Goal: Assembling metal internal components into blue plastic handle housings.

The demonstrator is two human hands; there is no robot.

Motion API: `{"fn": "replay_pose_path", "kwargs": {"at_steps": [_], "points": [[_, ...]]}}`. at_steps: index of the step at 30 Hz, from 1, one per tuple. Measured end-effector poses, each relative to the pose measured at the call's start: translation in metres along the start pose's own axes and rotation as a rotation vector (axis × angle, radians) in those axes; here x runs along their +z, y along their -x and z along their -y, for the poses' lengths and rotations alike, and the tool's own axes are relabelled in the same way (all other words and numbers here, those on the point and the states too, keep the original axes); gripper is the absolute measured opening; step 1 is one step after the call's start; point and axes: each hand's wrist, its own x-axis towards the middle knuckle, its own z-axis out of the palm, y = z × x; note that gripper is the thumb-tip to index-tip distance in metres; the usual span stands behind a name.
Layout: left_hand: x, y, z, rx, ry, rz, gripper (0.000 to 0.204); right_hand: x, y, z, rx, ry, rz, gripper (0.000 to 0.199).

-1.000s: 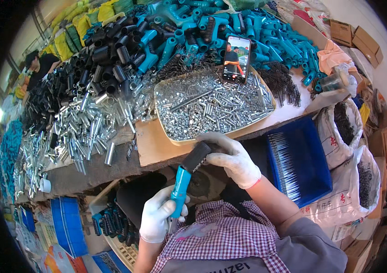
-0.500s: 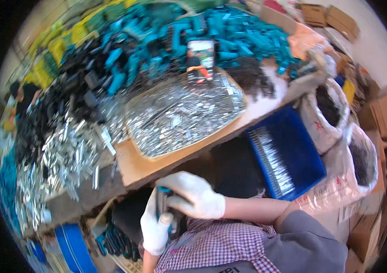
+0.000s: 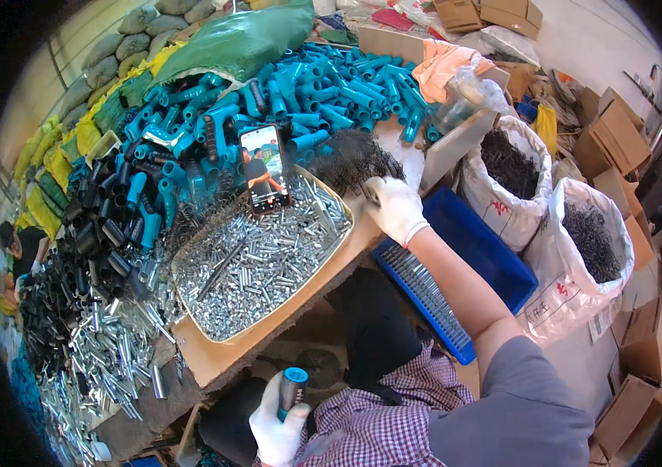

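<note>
From my remote seat I have the gloved left hand (image 3: 278, 424) low in view, its fingers wrapped around a teal-and-black handle (image 3: 294, 391), held in front of the checked apron (image 3: 378, 424) and beyond the near edge of the bench. The handle stands close to upright, its long axis running up out of the fist, with the round teal end turned up toward my camera; its lower end is hidden by the glove and I cannot tell its shape. The gloved right hand (image 3: 395, 208) reaches out with fingers curled at the edge of a pile of dark springs (image 3: 356, 156); I cannot tell whether the fingertips grip one. Just left of that hand, a pale-rimmed tray (image 3: 226, 339) is full of short silver cylinders (image 3: 265, 268), with a thin dark rod lying across them and a phone (image 3: 264, 170) propped upright at its far side. Under the right forearm, a blue bin (image 3: 494, 261) holds a row of slender silver pieces (image 3: 424, 292) along its left side. Right of it, two open white sacks (image 3: 494, 218) (image 3: 580, 303), side by side, are filled with dark, wiry parts (image 3: 506, 165).
</note>
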Motion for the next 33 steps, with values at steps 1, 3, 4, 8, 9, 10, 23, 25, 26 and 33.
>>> {"fn": "replay_pose_path", "kwargs": {"at_steps": [1,3,4,8,9,10,23,25,26,33], "points": [[-0.001,-0.001,-0.003,-0.039,-0.018,0.069,0.095,0.007,-0.001,-0.003,0.009,0.022,0.042,0.03],[0.0,-0.002,-0.006,-0.022,-0.028,0.066,0.095,0.014,-0.006,-0.002,-0.019,0.02,0.05,0.029],[0.0,-0.002,-0.007,0.001,-0.034,0.079,0.094,0.017,-0.008,-0.003,-0.035,0.029,0.055,0.027],[-0.001,-0.005,-0.002,0.053,-0.025,0.079,0.073,0.011,-0.014,-0.007,0.14,-0.142,0.051,0.023],[-0.001,-0.006,0.003,0.017,-0.007,0.088,0.073,0.019,-0.014,-0.011,0.211,-0.12,0.005,0.02],[-0.001,-0.007,0.007,-0.019,0.011,0.098,0.073,0.024,-0.015,-0.012,0.209,-0.12,0.014,0.02],[-0.004,-0.015,0.007,-0.111,0.024,0.107,0.096,0.004,0.015,0.01,0.099,-0.594,-0.424,0.016],[-0.007,-0.014,0.008,-0.11,0.041,0.089,0.096,-0.012,0.02,0.025,0.452,-1.002,-0.213,0.015],[-0.009,-0.015,0.006,-0.061,0.026,0.07,0.096,-0.03,0.022,0.043,0.426,-1.105,-0.162,0.016],[-0.038,-0.013,-0.009,0.066,-0.02,0.027,0.089,-0.092,0.067,0.141,-0.639,-0.979,0.605,0.012]]}}
